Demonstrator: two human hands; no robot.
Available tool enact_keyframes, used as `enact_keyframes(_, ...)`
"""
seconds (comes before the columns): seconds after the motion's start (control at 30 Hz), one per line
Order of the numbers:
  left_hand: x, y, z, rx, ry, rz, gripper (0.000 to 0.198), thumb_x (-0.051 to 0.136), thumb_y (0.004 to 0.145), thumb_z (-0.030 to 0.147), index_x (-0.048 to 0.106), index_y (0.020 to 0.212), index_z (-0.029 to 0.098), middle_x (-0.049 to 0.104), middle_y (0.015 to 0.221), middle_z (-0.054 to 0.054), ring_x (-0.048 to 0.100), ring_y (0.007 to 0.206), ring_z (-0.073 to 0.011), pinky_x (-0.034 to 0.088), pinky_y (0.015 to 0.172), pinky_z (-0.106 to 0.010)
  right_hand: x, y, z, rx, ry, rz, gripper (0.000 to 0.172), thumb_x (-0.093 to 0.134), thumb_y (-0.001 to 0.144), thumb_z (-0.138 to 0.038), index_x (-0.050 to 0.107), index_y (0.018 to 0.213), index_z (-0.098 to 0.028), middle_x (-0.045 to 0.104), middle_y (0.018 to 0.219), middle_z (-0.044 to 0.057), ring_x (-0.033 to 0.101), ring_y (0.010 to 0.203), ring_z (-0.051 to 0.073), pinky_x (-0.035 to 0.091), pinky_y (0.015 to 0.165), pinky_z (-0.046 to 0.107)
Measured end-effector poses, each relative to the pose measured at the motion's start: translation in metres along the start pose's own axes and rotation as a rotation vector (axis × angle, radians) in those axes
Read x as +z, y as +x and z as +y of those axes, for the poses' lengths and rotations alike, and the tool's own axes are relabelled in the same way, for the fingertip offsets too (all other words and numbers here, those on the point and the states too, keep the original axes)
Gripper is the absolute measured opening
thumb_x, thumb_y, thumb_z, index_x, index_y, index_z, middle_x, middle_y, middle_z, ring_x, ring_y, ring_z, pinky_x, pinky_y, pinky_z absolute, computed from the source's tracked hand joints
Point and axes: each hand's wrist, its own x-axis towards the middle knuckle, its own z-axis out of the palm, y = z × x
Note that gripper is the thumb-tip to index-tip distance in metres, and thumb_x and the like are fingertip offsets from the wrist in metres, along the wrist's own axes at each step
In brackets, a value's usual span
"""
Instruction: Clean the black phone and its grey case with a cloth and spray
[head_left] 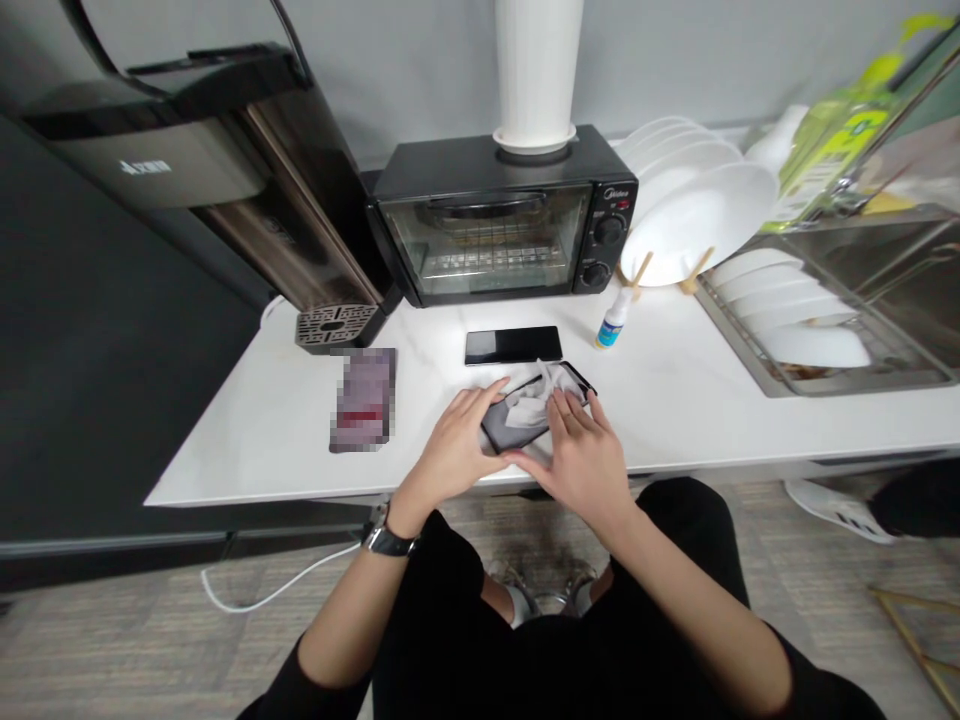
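Note:
My left hand [459, 440] grips the left end of a phone case [504, 432], which has a black rim and a grey inside. Its thumb is at the near edge, with the fingers along the far side. A crumpled white tissue [531, 402] lies over the case, and the fingers of my right hand [589, 452] press it down against the inside. A black phone [514, 346] lies flat on the counter just beyond the case. To the right stands a small white bottle [611, 322] with a blue label.
Behind is a black toaster oven [487, 245] with a white cylinder [536, 80] on top. A tall dispenser [285, 220] and a blurred-out purplish item [364, 400] are left. White plates [697, 210] and a sink with bowls [787, 310] are right. A person's shoe [840, 510] shows below.

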Motion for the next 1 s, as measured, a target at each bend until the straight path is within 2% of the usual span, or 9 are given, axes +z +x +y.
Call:
enact_keyframes(0.13, 0.001, 0.001, 0.001, 0.024, 0.025, -0.055, 0.098, 0.084, 0.082, 0.031, 0.033, 0.165, 0.025, 0.060, 0.150, -0.013, 0.058, 0.130, -0.0332, 0.046, 0.115, -0.051, -0.001, -0.005, -0.021, -0.166, 0.245, -0.111, 0.070, 0.058, 0.099, -0.069, 0.064, 0.138, -0.012, 0.071, 0.141, 0.019, 0.061, 0.141, 0.035, 0.035, 0.127, 0.061)
enact_keyframes(0.27, 0.003, -0.002, 0.002, -0.002, 0.068, -0.041, 0.101, 0.081, 0.081, 0.027, 0.029, 0.167, 0.022, 0.060, 0.146, -0.015, 0.058, 0.126, -0.0334, 0.049, 0.110, -0.050, -0.004, -0.010, -0.023, -0.197, 0.326, -0.161, 0.066, 0.057, 0.100, -0.068, 0.064, 0.138, -0.014, 0.070, 0.143, 0.018, 0.061, 0.142, 0.031, 0.031, 0.129, 0.060)
enact_keyframes(0.37, 0.004, -0.004, 0.003, -0.020, 0.051, -0.035, 0.104, 0.083, 0.083, 0.035, 0.026, 0.168, 0.023, 0.064, 0.138, -0.013, 0.058, 0.124, -0.0327, 0.050, 0.109, -0.049, -0.012, -0.015, -0.004, -0.205, 0.253, -0.175, 0.055, 0.053, 0.106, -0.060, 0.063, 0.141, -0.019, 0.069, 0.147, 0.014, 0.060, 0.143, 0.030, 0.025, 0.131, 0.063)
enact_keyframes(0.5, 0.004, -0.003, 0.005, 0.000, 0.038, -0.023, 0.105, 0.085, 0.084, 0.044, 0.025, 0.168, 0.027, 0.064, 0.142, -0.011, 0.057, 0.129, -0.0329, 0.047, 0.113, -0.050, -0.021, -0.013, 0.034, -0.061, 0.019, -0.080, 0.063, 0.050, 0.108, -0.058, 0.055, 0.152, -0.013, 0.060, 0.155, 0.019, 0.057, 0.145, 0.036, 0.022, 0.129, 0.068)
enact_keyframes(0.57, 0.004, -0.002, 0.004, 0.008, 0.039, -0.028, 0.104, 0.085, 0.084, 0.045, 0.026, 0.168, 0.027, 0.064, 0.143, -0.010, 0.057, 0.130, -0.0330, 0.045, 0.114, -0.050, -0.020, -0.005, 0.041, 0.008, -0.049, -0.047, 0.068, 0.049, 0.107, -0.061, 0.056, 0.151, -0.009, 0.061, 0.153, 0.022, 0.060, 0.142, 0.038, 0.022, 0.128, 0.070)
enact_keyframes(0.67, 0.005, 0.000, 0.001, 0.012, 0.025, -0.042, 0.105, 0.085, 0.084, 0.043, 0.025, 0.169, 0.025, 0.065, 0.143, -0.011, 0.057, 0.130, -0.0330, 0.044, 0.115, -0.050, -0.010, 0.009, 0.020, 0.009, -0.035, -0.050, 0.083, 0.050, 0.100, -0.073, 0.063, 0.139, -0.001, 0.067, 0.142, 0.028, 0.064, 0.135, 0.041, 0.032, 0.126, 0.067)
enact_keyframes(0.83, 0.005, -0.002, -0.004, -0.005, 0.053, -0.038, 0.099, 0.077, 0.086, 0.031, 0.025, 0.170, 0.022, 0.065, 0.135, -0.014, 0.060, 0.118, -0.0325, 0.048, 0.106, -0.048, 0.002, 0.009, -0.038, -0.197, 0.169, -0.112, 0.093, 0.055, 0.089, -0.086, 0.070, 0.126, -0.002, 0.073, 0.133, 0.028, 0.069, 0.128, 0.037, 0.044, 0.122, 0.055)
enact_keyframes(0.9, 0.004, -0.004, -0.004, -0.015, 0.068, -0.038, 0.100, 0.077, 0.086, 0.033, 0.024, 0.170, 0.023, 0.065, 0.134, -0.013, 0.060, 0.118, -0.0328, 0.048, 0.106, -0.049, -0.004, 0.001, -0.037, -0.216, 0.218, -0.135, 0.084, 0.054, 0.094, -0.081, 0.070, 0.129, -0.006, 0.074, 0.135, 0.024, 0.069, 0.131, 0.034, 0.044, 0.122, 0.054)
enact_keyframes(1.0, 0.004, -0.005, -0.002, -0.009, 0.059, -0.033, 0.106, 0.082, 0.086, 0.042, 0.021, 0.170, 0.026, 0.064, 0.138, -0.012, 0.057, 0.125, -0.0341, 0.047, 0.109, -0.050, -0.021, -0.010, -0.002, -0.206, 0.217, -0.187, 0.058, 0.049, 0.106, -0.064, 0.068, 0.134, -0.016, 0.075, 0.138, 0.012, 0.068, 0.134, 0.028, 0.037, 0.126, 0.055)
